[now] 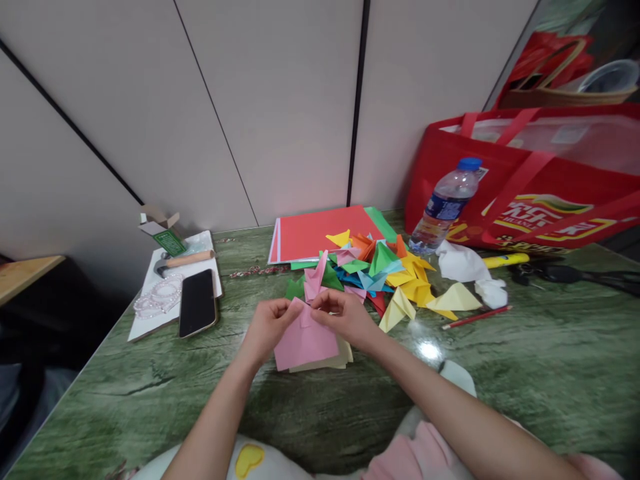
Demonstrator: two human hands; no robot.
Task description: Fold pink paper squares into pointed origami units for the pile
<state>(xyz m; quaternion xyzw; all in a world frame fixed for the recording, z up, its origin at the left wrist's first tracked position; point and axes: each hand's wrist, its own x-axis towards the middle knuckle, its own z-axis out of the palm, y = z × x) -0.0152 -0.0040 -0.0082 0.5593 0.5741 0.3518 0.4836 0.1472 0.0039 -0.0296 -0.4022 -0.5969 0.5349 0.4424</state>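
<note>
Near the front of the pile, my left hand (273, 328) and my right hand (349, 321) meet fingertip to fingertip, both closed in a pinch on a piece of pink paper. Where this piece ends and the pink sheet (305, 352) below begins is hard to make out. Pale yellow sheets (325, 365) stick out under the pink one. Just beyond my fingers stands a folded pink paper shape (315, 277). Many folded paper pieces (383, 267) in green, blue, orange and yellow lie heaped behind and to the right.
Red and other coloured sheets (325, 230) are stacked by the wall. To the right are a water bottle (445, 207), red bag (540, 180), crumpled tissue (463, 261), yellow cutter (506, 260) and red pencil (477, 317). Leftward lie a phone (199, 303), hammer (185, 261) and small box (165, 233).
</note>
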